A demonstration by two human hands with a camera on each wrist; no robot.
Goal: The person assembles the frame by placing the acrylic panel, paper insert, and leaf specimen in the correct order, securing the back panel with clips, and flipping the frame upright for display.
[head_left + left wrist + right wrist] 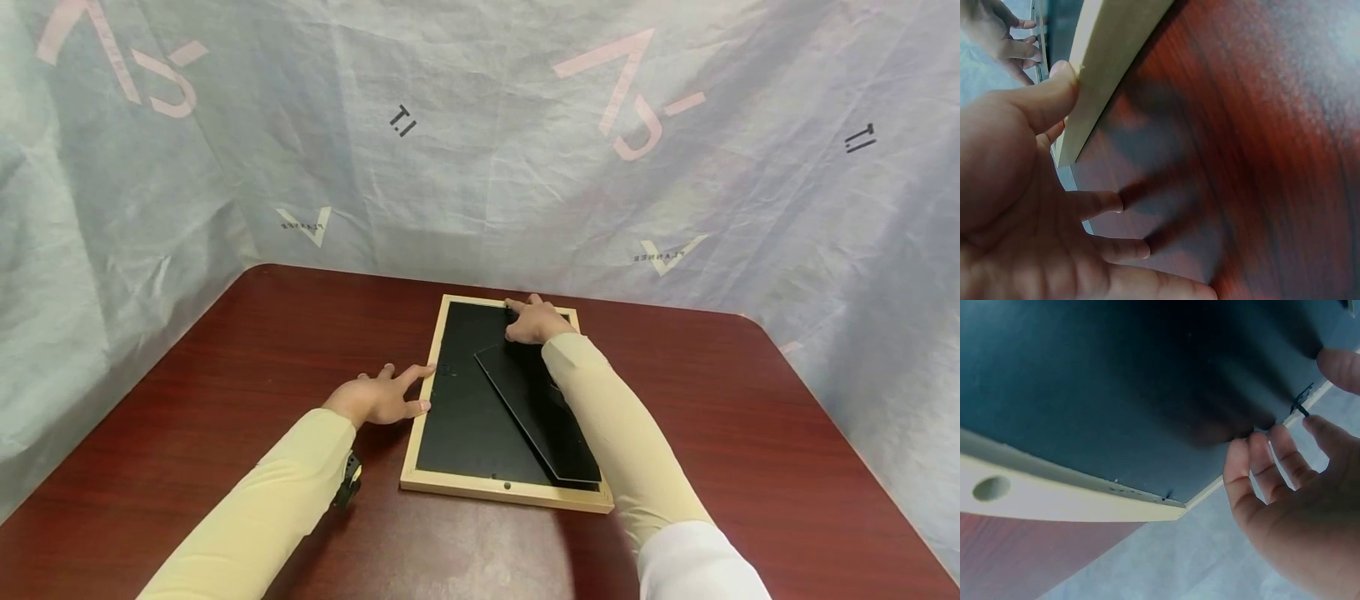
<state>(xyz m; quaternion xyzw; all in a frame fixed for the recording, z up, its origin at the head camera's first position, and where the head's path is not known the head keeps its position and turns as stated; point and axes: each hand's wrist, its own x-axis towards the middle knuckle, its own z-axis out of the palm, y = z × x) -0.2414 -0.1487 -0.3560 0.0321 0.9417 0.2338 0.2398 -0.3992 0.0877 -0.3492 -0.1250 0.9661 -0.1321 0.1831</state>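
A picture frame with a pale wooden border lies face down on the table, its black backing board upward. A black easel stand slants across the backing's right part. Spread along the left rail, my left hand touches the wood with thumb and index finger; its other fingers reach down to the tabletop. Over the far rail is my right hand. In the right wrist view, its index fingertip touches a small dark metal tab at the backing's edge, and the other fingers rest loosely nearby.
The dark red wooden table has rounded far corners. Grey-white printed sheeting hangs behind it and along both sides. A small hole shows in the frame's near rail. A dark strap circles the left wrist.
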